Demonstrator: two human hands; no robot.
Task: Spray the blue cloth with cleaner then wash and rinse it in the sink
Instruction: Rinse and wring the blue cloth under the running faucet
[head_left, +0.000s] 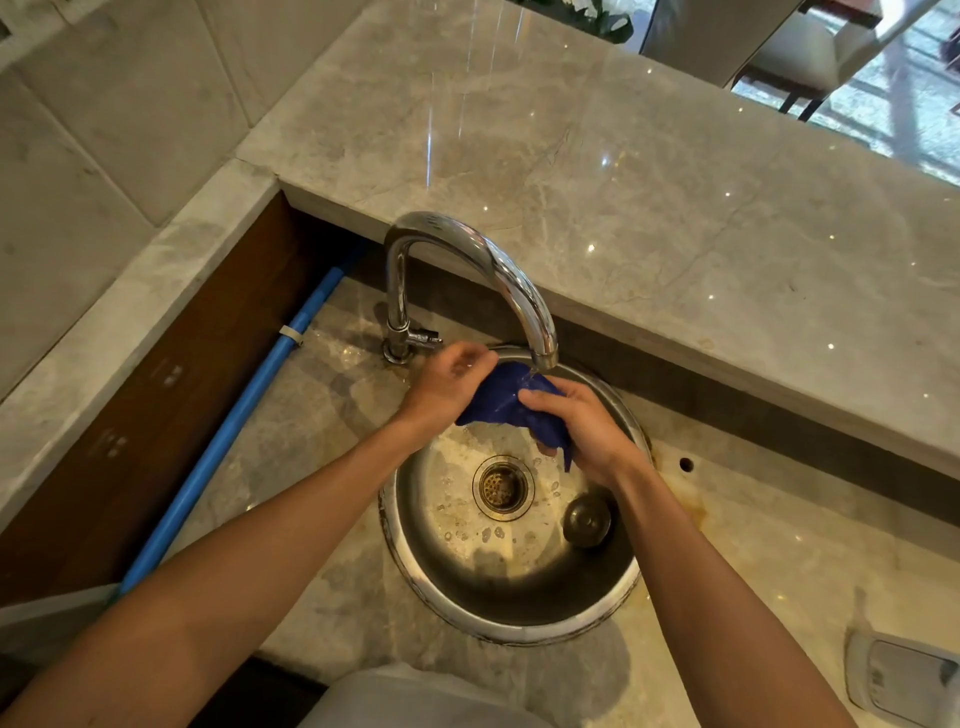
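Blue cloth (511, 402) hangs bunched between both hands over the round steel sink (519, 621), right under the spout of the chrome tap (483, 260) — a thin stream of water falls from the spout onto the top of the cloth. Left hand (447, 382) holds the cloth's left end, its grip closed round the fabric with the fingers curled in towards the palm. Right hand (582, 421) clutches the right end, its grip likewise closed on the cloth, with a dark wet corner trailing down below the fingers. Both forearms reach in from the bottom edge, bare.

Below the cloth, in the bowl of the sink, sits the round drain strainer (503, 487) at the middle, and a dark metal plug (588, 520) lies loose just to its right, apart from it. Water drops and pale patches speckle the bowl around the drain. The sink is set in a wet, stained marble tabletop (753, 571); behind it rises a higher marble ledge (623, 156). A blue pipe (244, 415) runs along the left side by a brown wooden panel, and a pale plastic object (904, 675) sits at the lower right corner — too cut off to name
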